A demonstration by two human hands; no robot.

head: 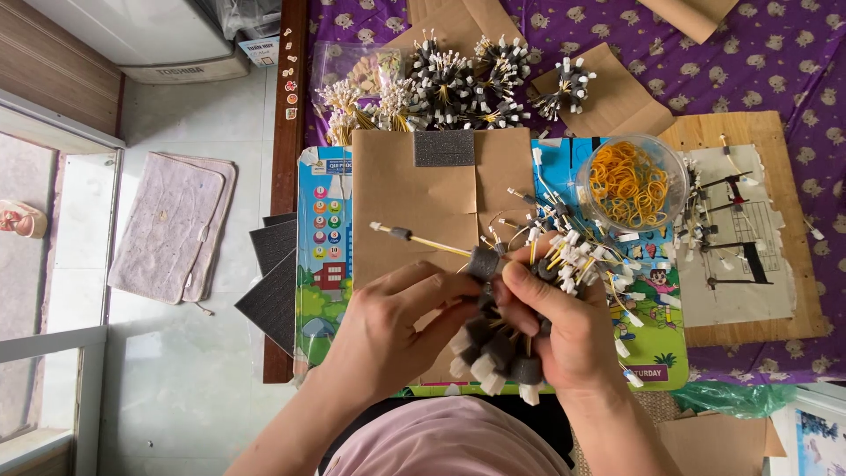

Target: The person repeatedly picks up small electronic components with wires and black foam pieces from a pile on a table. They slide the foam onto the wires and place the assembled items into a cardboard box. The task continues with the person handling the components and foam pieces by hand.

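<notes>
— Grey foam caps on yellow sticks: who holds them?
— Both. The right hand (564, 322) has its fingers clamped round the bundle (502, 348), over the cardboard sheet (397, 203).
— And the left hand (397, 330)?
— Fingers pinched on 1 foam cap (482, 263) atop the bundle.
— Nearby?
— A bowl of rubber bands (631, 183) sits just right; finished bunches (458, 79) lie beyond on the purple cloth (775, 62).

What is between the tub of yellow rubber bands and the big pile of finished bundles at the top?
In the head view, one small bundle of sticks lies on a brown cardboard sheet between the rubber band tub and the pile of bundles.
</notes>
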